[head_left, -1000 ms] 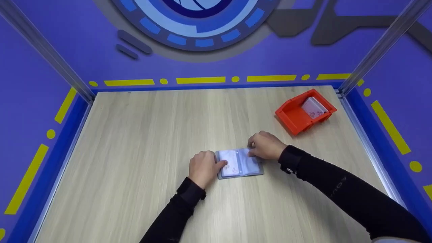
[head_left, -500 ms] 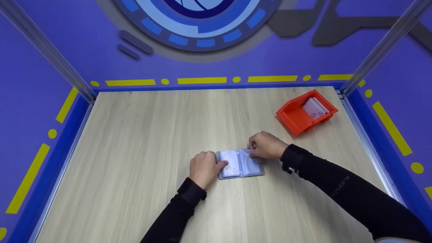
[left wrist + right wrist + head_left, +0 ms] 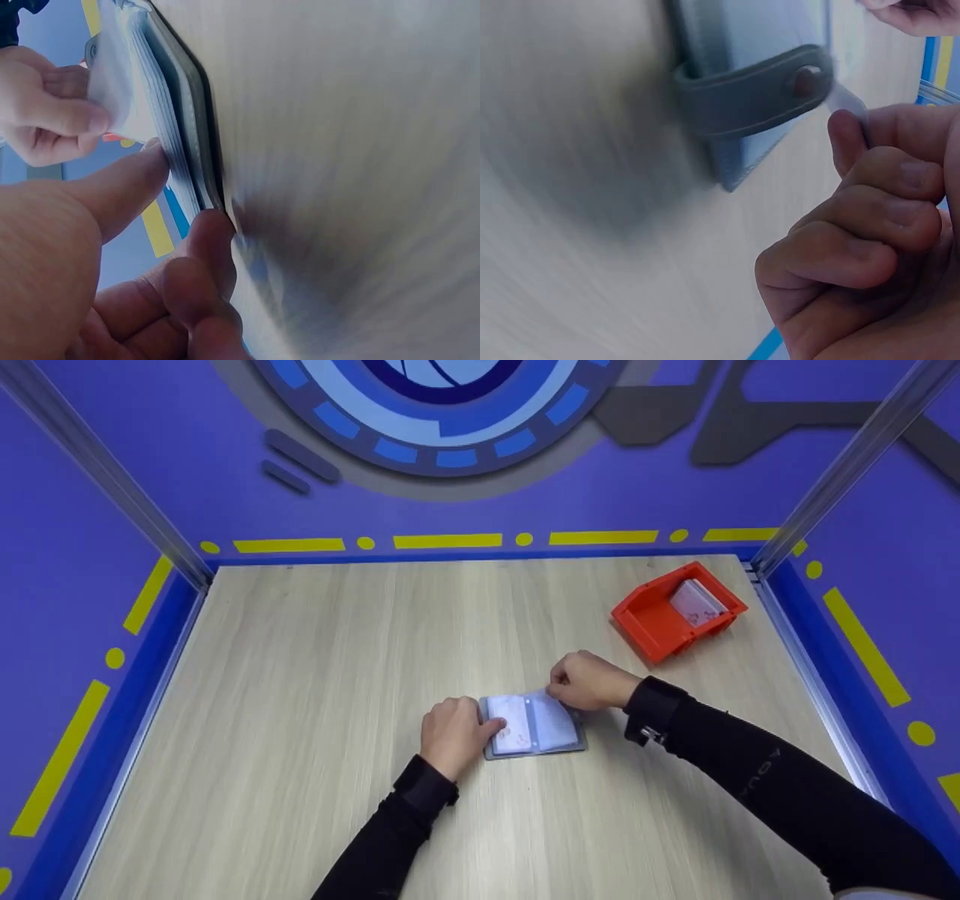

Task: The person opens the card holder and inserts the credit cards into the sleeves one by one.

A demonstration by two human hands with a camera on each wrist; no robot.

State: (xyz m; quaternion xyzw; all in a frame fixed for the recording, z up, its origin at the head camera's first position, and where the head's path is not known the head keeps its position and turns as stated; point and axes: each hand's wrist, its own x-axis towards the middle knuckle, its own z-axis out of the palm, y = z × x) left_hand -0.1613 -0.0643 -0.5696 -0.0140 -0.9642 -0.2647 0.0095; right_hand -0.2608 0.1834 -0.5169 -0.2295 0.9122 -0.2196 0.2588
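A card holder point(image 3: 553, 729) with a grey cover and clear plastic sleeves lies spread on the table. A white card with a faint reddish print point(image 3: 511, 718) shows in its left sleeve. My left hand point(image 3: 452, 735) grips the holder's left edge, its thumb on top of the sleeves and its fingers at the cover's side. The upper right corner of a clear sleeve point(image 3: 118, 71) is lifted, pinched between thumb and forefinger of my right hand point(image 3: 590, 681). In the right wrist view, a strap with a snap button point(image 3: 757, 94) curls up from the cover's edge.
A red bin point(image 3: 651, 634) stands at the table's back right, with a stack of white printed cards point(image 3: 697, 601) inside. Purple panels point(image 3: 450, 514) border the wooden table point(image 3: 337, 645) at the back and both sides.
My right hand has shifted slightly up and left, bending the sleeve's corner further up. The left hand keeps its place on the holder.
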